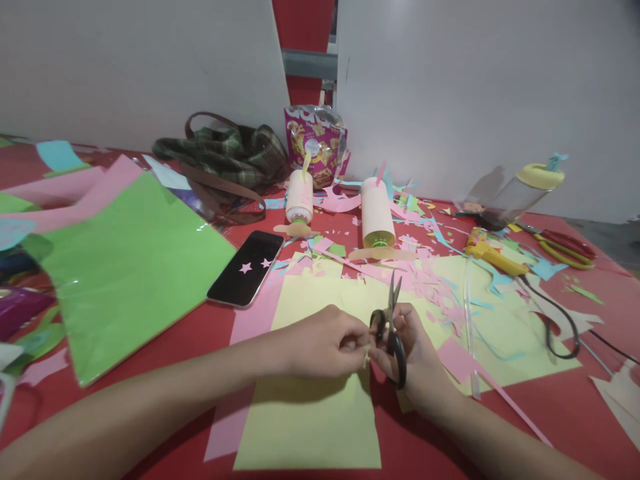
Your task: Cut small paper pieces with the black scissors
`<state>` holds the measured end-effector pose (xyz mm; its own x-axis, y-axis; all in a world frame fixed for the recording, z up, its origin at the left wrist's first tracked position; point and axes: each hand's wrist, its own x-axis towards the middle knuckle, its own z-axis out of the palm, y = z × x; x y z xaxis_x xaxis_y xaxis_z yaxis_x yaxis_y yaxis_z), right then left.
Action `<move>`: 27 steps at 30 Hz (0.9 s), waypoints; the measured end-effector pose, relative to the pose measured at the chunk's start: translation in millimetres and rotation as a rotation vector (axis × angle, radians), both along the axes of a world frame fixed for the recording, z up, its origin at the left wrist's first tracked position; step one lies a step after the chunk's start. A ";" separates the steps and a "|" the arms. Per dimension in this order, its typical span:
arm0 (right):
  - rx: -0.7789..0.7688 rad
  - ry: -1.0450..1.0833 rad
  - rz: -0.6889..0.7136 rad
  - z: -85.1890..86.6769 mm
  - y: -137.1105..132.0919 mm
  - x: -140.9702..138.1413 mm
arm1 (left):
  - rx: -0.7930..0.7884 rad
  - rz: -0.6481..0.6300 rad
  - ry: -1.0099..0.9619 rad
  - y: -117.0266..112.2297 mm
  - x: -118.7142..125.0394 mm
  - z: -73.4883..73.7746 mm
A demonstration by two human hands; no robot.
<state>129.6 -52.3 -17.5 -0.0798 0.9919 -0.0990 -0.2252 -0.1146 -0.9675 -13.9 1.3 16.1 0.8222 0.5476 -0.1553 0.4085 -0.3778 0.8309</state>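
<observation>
My right hand [413, 353] is closed around small scissors [393, 313] with black handles, their blades pointing away from me and slightly apart. Close against it, my left hand [327, 343] pinches with thumb and forefinger; a tiny pale yellow scrap of paper [367, 361] shows at the fingertips. Fingertips of both hands nearly meet, so the scrap's shape is hard to make out. Beneath them lies a pale yellow sheet of paper [305, 413], partly over a pink sheet [227, 407]. Two small pink paper stars [245, 268] rest on a black phone [247, 270] beyond my left forearm.
Two paper-covered rolls [299, 193] [376, 207] stand at the back among pink scraps. To the right are a yellow glue gun [495, 253] with a cord, red-and-yellow scissors [565, 248] and a tilted clear bottle [525, 193]. Green sheets [135, 273] cover the left.
</observation>
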 end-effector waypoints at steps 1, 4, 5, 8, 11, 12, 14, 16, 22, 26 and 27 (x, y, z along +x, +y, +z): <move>-0.002 0.008 0.001 -0.1 0.1 0.0 | 0.002 0.006 0.000 0.2 -0.2 -0.3; -0.016 0.021 0.016 -0.7 -0.2 0.1 | 0.013 0.026 0.009 0.6 -0.5 -1.5; -0.016 0.024 0.020 -1.1 -0.5 0.2 | 0.020 0.033 0.014 0.8 -0.5 -1.9; -0.021 0.037 0.000 -2.9 -1.0 0.6 | 0.046 0.064 0.022 1.6 0.0 -2.4; -0.032 0.072 -0.060 -5.8 -0.9 1.0 | 0.067 0.100 0.020 2.9 0.5 -2.2; -0.032 0.082 -0.077 -6.7 -0.7 1.2 | 0.069 0.106 0.020 3.3 0.6 -2.3; -0.025 0.100 -0.103 -7.8 -0.1 1.5 | 0.067 0.101 0.022 3.8 0.5 -3.0; -0.024 0.107 -0.120 -7.7 0.4 1.7 | 0.058 0.085 0.020 3.7 0.3 -4.3; -0.036 0.099 -0.133 -4.5 1.0 1.2 | 0.006 0.072 -0.031 1.1 1.9 -8.7; -0.026 0.141 -0.138 -4.1 2.3 0.5 | -0.045 0.111 -0.055 -0.5 4.2 -9.3; -0.026 0.154 -0.140 -4.3 2.6 0.4 | -0.057 0.127 -0.059 -0.4 4.6 -8.9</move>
